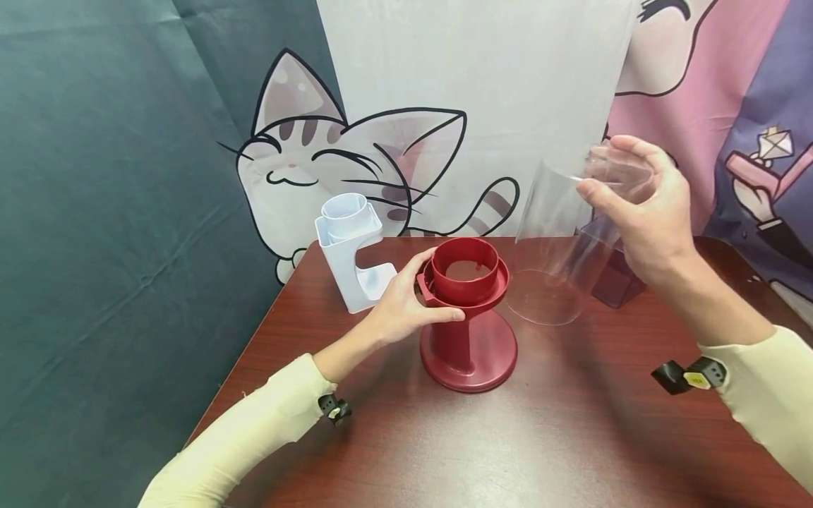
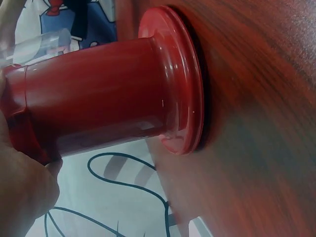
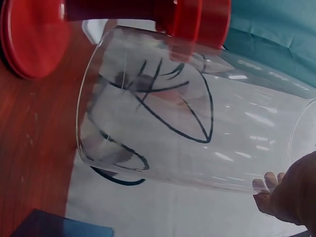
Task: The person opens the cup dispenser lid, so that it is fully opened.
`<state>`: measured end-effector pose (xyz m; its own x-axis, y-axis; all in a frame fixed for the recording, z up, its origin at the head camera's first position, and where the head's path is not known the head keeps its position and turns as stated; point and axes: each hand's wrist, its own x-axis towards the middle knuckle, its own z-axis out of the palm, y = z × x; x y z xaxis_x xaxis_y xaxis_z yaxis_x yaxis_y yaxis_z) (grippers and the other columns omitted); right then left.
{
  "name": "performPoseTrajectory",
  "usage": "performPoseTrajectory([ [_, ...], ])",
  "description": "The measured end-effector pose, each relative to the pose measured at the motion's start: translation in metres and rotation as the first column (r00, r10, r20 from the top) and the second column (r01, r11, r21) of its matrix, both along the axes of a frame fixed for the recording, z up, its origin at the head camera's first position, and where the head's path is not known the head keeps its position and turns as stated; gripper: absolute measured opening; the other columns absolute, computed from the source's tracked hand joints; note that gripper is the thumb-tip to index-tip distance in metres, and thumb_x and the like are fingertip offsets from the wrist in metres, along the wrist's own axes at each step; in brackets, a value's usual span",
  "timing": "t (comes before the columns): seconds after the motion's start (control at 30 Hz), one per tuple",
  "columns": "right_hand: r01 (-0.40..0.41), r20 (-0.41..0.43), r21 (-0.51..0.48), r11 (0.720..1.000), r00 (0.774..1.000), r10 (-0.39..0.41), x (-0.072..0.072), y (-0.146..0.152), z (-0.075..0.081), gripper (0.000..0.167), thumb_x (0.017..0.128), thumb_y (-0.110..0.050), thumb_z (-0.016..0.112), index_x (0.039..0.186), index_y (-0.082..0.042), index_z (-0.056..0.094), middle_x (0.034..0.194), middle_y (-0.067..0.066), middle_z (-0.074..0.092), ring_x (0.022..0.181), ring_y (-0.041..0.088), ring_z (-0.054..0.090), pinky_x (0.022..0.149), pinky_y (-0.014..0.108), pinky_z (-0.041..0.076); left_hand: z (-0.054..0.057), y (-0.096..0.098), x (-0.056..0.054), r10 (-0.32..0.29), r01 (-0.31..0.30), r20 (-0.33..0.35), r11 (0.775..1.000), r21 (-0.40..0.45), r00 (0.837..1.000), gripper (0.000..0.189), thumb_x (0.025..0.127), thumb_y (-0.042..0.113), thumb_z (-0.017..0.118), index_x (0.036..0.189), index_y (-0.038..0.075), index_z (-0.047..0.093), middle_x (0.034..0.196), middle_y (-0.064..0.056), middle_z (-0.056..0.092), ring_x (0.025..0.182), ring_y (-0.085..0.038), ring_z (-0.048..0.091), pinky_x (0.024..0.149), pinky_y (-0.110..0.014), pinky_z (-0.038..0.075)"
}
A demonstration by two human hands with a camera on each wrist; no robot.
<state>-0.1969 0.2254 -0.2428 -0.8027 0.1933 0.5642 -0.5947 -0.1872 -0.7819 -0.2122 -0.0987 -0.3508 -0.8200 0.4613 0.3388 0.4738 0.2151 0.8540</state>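
Observation:
A red pedestal stand [image 1: 452, 346] with a round base and a ring-shaped collar stands upright on the table. My left hand [image 1: 406, 300] grips its collar from the left, thumb across the front. In the left wrist view the red stand's column [image 2: 98, 94] runs down to the flared base. To the right, my right hand [image 1: 657, 212] holds a clear tube [image 1: 552, 247] by its upper rim, thumb on the near side and fingertips seen through the wall. The tube tilts slightly, its lower rim beside the red collar. In the right wrist view the tube [image 3: 237, 128] shows nothing inside.
A white holder [image 1: 343, 261] with a round cup on top and a cut-out side stands at the table's back left. Behind the tube is a dark purple translucent box [image 1: 619, 282]. Cat-patterned cloth [image 1: 406, 56] hangs behind the brown table [image 1: 540, 437].

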Motion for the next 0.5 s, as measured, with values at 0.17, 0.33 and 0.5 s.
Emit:
performPoseTrajectory([
  [0.17,0.068,0.052,0.119,0.991,0.996,-0.075,0.000,-0.003,-0.008,0.058,0.084,0.004,0.084,0.136,-0.010,0.062,0.125,0.003,0.074,0.098,0.012,0.073,0.079,0.014,0.056,0.003,-0.003,-0.006,0.033,-0.033,-0.016,0.999,-0.002,0.999,0.094,0.080,0.023,0.095,0.158,0.019,0.042,0.148,-0.001,0.058,0.128,-0.018,0.059,0.098,-0.042,0.060],
  [0.33,0.145,0.088,0.282,0.948,0.980,-0.176,-0.002,-0.006,-0.018,0.064,0.085,-0.004,0.086,0.142,-0.015,0.058,0.131,0.002,0.070,0.101,0.009,0.071,0.081,0.013,0.055,0.004,-0.006,-0.014,0.069,-0.069,-0.035,0.998,-0.009,0.997,0.095,0.080,0.022,0.095,0.158,0.016,0.042,0.150,-0.007,0.058,0.129,-0.020,0.059,0.100,-0.044,0.059],
  [0.5,0.207,0.093,0.407,0.890,0.960,-0.266,-0.009,-0.009,-0.030,0.070,0.087,-0.012,0.087,0.148,-0.016,0.053,0.137,0.000,0.067,0.101,0.007,0.070,0.082,0.013,0.054,0.002,-0.009,-0.021,0.108,-0.109,-0.043,0.994,-0.021,0.993,0.095,0.080,0.025,0.095,0.158,0.016,0.042,0.148,-0.001,0.057,0.129,-0.019,0.058,0.099,-0.043,0.060],
])
